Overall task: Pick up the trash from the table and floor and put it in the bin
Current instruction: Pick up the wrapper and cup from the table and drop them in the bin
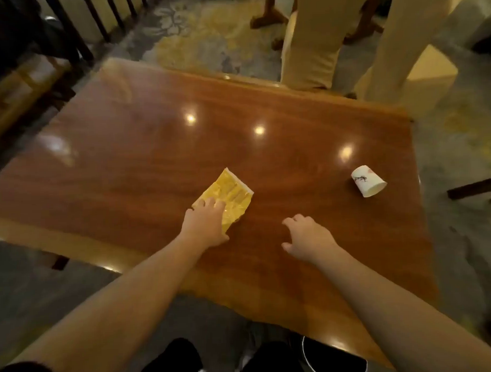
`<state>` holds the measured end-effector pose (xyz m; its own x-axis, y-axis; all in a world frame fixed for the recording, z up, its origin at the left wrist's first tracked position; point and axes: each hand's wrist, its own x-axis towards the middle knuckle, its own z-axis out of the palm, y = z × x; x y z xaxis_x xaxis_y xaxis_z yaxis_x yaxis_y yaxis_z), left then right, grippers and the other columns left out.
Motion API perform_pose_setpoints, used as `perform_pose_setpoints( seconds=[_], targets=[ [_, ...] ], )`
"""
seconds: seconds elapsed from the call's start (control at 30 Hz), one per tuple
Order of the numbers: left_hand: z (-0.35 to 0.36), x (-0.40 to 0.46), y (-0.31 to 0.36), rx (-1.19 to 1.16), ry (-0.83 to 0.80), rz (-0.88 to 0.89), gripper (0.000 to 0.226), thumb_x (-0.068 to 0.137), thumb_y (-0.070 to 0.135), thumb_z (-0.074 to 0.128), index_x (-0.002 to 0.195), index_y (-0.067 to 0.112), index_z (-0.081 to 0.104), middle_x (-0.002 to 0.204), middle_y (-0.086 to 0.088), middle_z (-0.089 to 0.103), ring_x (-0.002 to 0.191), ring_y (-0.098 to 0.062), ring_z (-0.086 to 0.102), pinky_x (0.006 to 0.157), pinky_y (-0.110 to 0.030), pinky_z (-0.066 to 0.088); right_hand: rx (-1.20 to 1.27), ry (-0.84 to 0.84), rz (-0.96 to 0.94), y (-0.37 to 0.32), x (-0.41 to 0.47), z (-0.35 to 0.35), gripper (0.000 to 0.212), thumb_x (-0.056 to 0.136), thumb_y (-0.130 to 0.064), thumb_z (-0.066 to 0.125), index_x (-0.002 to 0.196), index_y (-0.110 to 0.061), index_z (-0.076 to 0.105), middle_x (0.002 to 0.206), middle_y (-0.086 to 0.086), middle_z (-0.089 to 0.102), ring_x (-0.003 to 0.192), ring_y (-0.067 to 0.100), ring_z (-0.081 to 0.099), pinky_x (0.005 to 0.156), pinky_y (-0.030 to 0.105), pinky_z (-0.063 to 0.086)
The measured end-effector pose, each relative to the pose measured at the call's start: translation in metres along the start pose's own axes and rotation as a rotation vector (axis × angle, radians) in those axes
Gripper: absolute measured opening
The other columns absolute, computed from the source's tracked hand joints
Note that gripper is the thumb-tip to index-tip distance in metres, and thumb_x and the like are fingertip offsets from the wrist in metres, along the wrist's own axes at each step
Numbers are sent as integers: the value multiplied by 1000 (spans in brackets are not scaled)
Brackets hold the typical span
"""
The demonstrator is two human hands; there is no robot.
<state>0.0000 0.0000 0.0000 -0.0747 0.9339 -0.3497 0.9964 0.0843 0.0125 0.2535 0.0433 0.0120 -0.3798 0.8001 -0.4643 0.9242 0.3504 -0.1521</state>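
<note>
Yellow wrapper: flat, crinkled packet lying on the wooden counter, in the near-centre part of the top. Its long axis is running diagonally, from the near end under the left hand up and away to a pale torn end pointing toward the far side, slightly right.

Left hand: palm down, resting on the wrapper's near end; its fingers are lying spread and flat on the foil, pressing rather than closing round it.

Right hand: hovering over bare wood to the right of the wrapper, apart from it; fingers loosely curled and parted, holding nothing.

Paper cup: white with a dark mark, lying tipped on its side near the counter's right edge, well apart from both hands. Its mouth is facing right and toward the camera, its base pointing to the far left.

Bin: dark round container with a pale rim, standing on the floor just below the counter's near edge, partly hidden by it.

Open room: the far half of the counter is showing only light reflections. Cream-covered chairs are standing close against the far right edge; patterned carpet is lying beyond.
</note>
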Motion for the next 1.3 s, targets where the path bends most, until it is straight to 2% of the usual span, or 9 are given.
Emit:
perform_pose_setpoints(
  seconds=[0.2,0.37,0.53,0.67,0.77,0.83,0.97,1.13,1.3],
  targets=[
    [24,10,-3,3,-17,7,56,87,43,60,137,24,44,141,-6,45,131,-33,39,88,-45,53,-57,-166,-16,0,25,39,85,84,-50,68,152,-34,20,164,6,12,147,30,17,105,49,41],
    [18,16,2,-97,42,93,33,93,31,51,121,17,62,125,-5,61,122,-33,47,100,-43,46,-53,-121,-40,3,32,49,85,81,-50,71,150,-34,26,161,8,18,144,33,20,101,48,44],
    [-8,31,28,-190,177,129,23,92,27,55,108,20,69,114,0,67,110,-26,54,87,-40,54,-49,-96,-78,7,35,45,82,79,-49,73,148,-33,31,157,8,25,139,33,27,98,49,46],
    [-37,48,52,-218,249,151,21,89,26,59,106,21,71,109,2,69,104,-23,56,74,-35,54,-16,-145,-162,21,34,36,77,85,-44,68,150,-37,27,161,5,19,145,31,19,107,54,36],
    [-55,63,70,-212,279,168,22,89,26,61,108,21,71,110,3,68,103,-20,57,76,-34,53,84,-265,-205,41,33,20,71,90,-39,64,151,-38,28,163,-3,16,148,25,15,112,54,29],
    [-65,73,83,-222,289,183,21,90,27,62,108,22,71,109,4,68,103,-19,57,77,-34,52,166,-280,-183,59,31,6,65,92,-37,62,149,-38,32,160,-3,25,145,23,23,111,51,34],
    [-77,90,104,-255,299,211,18,89,30,63,105,25,70,102,8,66,91,-10,50,68,-28,44,158,-29,-91,109,30,-29,49,93,-35,59,141,-31,46,145,1,44,131,23,42,101,44,47],
    [-78,100,127,-276,284,224,16,88,29,65,102,25,71,99,9,65,87,-8,48,64,-25,40,89,305,98,174,52,-66,41,93,-33,57,132,-23,53,132,4,55,124,25,48,98,47,48],
    [-80,111,154,-323,283,218,20,89,30,64,107,23,70,104,7,66,93,-11,52,71,-29,49,-1,308,341,222,83,-71,66,84,-44,67,139,-20,41,137,11,44,121,32,43,92,46,47]
  ],
)
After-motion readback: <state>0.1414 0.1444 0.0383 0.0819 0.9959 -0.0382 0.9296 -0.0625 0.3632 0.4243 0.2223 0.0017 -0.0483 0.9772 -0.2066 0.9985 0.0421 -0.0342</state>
